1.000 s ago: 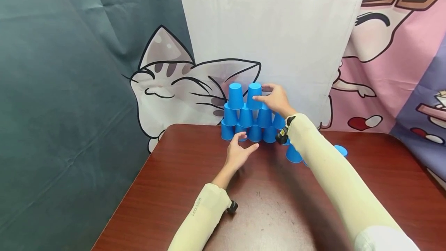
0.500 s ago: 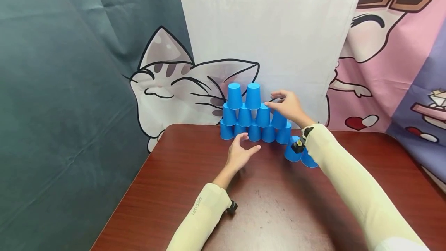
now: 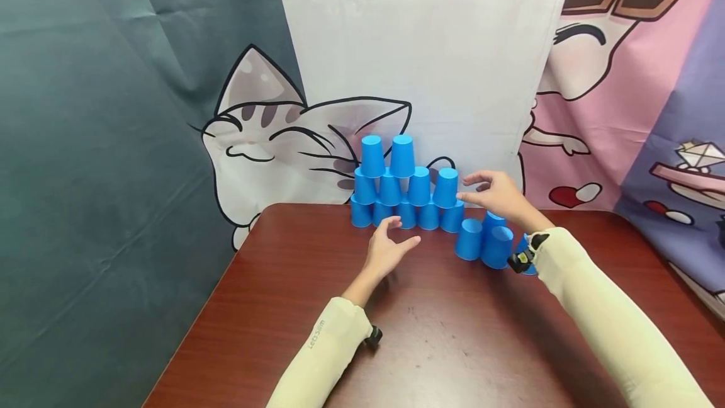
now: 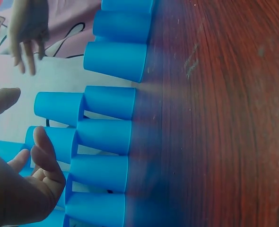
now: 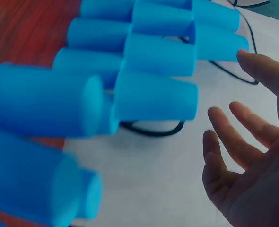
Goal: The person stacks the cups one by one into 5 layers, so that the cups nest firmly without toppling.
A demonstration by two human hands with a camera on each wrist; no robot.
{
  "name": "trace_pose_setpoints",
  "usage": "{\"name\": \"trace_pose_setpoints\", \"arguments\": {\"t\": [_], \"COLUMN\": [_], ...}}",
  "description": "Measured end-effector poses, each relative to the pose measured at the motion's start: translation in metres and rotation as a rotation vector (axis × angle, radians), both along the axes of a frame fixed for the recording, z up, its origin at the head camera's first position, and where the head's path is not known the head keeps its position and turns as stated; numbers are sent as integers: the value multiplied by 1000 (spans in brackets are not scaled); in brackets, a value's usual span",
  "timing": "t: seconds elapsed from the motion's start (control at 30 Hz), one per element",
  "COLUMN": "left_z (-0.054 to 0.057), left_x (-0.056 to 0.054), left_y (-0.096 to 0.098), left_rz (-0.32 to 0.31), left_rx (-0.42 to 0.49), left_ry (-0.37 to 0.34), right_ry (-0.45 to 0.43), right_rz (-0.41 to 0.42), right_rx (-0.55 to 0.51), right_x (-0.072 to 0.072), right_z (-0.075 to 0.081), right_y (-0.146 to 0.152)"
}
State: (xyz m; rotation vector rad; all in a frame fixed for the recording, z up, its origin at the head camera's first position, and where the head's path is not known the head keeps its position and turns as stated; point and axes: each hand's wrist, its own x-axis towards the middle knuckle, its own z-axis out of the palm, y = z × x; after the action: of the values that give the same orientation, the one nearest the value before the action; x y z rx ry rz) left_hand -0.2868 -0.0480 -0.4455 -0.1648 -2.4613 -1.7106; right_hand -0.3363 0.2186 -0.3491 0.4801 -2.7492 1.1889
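Upside-down blue cups form a stepped wall at the back of the table. Several make the bottom row point(image 3: 427, 217), several the middle row point(image 3: 419, 187), and two stand on top, one being the right-hand top cup point(image 3: 403, 157). My right hand point(image 3: 498, 196) hovers just right of the end cup of the middle row point(image 3: 445, 189); the right wrist view shows its fingers spread, apart from that cup point(image 5: 156, 96). In front of the wall, my left hand point(image 3: 386, 249) is held up with thumb and fingers apart, holding nothing. Its fingers overlap cups point(image 4: 54, 142) in the left wrist view.
Right of the wall, several more upside-down cups stand on the table, including a near cup point(image 3: 497, 249) and one beside it point(image 3: 469, 241). Another cup point(image 3: 529, 264) is partly hidden by the right wrist. A printed cloth backdrop point(image 3: 430, 49) hangs behind the brown table point(image 3: 306, 257).
My right hand has left the right-hand top cup and moved right and down to beside the middle row's end. The left hand stays about still. The view has shifted slightly right.
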Motion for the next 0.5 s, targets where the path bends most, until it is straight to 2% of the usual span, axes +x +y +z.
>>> {"name": "trace_pose_setpoints", "arguments": {"t": [0.3, 0.5], "left_z": [0, -2], "left_x": [3, 5], "left_y": [0, 5], "left_rz": [-6, -17], "left_rx": [-4, -4], "left_ry": [-1, -7], "right_ry": [-65, -100], "right_rz": [24, 20], "right_rx": [68, 127], "right_x": [1, 1], "right_z": [-35, -53], "right_y": [25, 38]}}
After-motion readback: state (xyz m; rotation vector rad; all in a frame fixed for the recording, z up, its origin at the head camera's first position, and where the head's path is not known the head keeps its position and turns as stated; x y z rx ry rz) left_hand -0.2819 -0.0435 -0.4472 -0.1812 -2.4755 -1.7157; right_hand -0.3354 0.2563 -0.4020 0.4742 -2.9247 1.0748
